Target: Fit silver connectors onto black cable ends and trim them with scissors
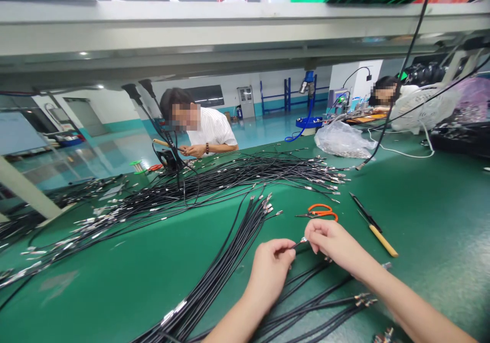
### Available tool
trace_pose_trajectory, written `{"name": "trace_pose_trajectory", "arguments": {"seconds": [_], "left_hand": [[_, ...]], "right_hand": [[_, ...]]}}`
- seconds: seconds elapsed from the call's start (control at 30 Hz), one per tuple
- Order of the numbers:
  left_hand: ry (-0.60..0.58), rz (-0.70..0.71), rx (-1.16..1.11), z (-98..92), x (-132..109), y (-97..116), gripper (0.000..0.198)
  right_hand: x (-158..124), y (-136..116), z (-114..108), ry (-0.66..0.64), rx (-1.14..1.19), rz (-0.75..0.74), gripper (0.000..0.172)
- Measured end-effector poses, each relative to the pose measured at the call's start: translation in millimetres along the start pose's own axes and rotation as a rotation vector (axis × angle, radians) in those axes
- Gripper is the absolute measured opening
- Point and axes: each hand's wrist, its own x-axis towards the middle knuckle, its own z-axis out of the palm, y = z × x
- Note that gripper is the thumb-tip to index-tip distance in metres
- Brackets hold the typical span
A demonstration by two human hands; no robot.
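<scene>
L grip (pixel 270 271) and R grip (pixel 333 243) are close together, just below orange scissors (pixel 321 211) on green surface (pixel 429 220). L fingers (pixel 276 248) pinched on short black wire (pixel 287 249), small metal terminal (pixel 302 241) at its end. R fingertips (pixel 311 233) closed up at terminal tip; can't tell if clamped or only touching. Wire + terminal sit between both grips, just below-left of scissors, long axis roughly level, tip aimed at R grip, so R is nearer tip. Left of scissors: wire bundle (pixel 233 246), metal ends near them. Right of scissors: yellow-handled tool (pixel 384 241), black tool (pixel 365 213). Well beyond scissors: co-worker's hands (pixel 193 150), plastic bag (pixel 342 140).
</scene>
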Motion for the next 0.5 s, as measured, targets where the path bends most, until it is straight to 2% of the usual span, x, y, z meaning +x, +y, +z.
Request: {"name": "trace_pose_trajectory", "arguments": {"seconds": [0.1, 0.2, 0.27, 0.33, 0.4, 0.5], "left_hand": [[-0.013, 0.119, 0.603, -1.4, -6.1, 1.5, 0.022], [-0.122, 0.041, 0.945, 0.9, -11.6, 9.8, 0.027], [-0.191, -0.009, 1.02, 6.0, -13.6, 15.0, 0.031], [-0.244, -0.016, 1.039, 12.7, -15.3, 17.8, 0.031], [-0.31, 0.008, 1.027, 17.3, -16.9, 19.1, 0.029], [-0.367, 0.081, 1.002, 11.9, -16.3, 22.0, 0.025]], "right_hand": [[5.2, 14.7, -1.4, 0.029, -0.275, 0.059, 0.015], [4.0, 21.6, -0.2, 0.034, -0.358, 0.047, 0.014], [-0.4, 18.0, 2.6, 0.057, -0.425, -0.025, 0.012], [-7.1, 9.3, 7.1, 0.036, -0.477, -0.171, 0.018], [-14.9, -0.2, 12.3, -0.087, -0.465, -0.283, 0.019], [-24.8, -8.1, 17.3, -0.313, -0.388, -0.256, 0.02]]}}
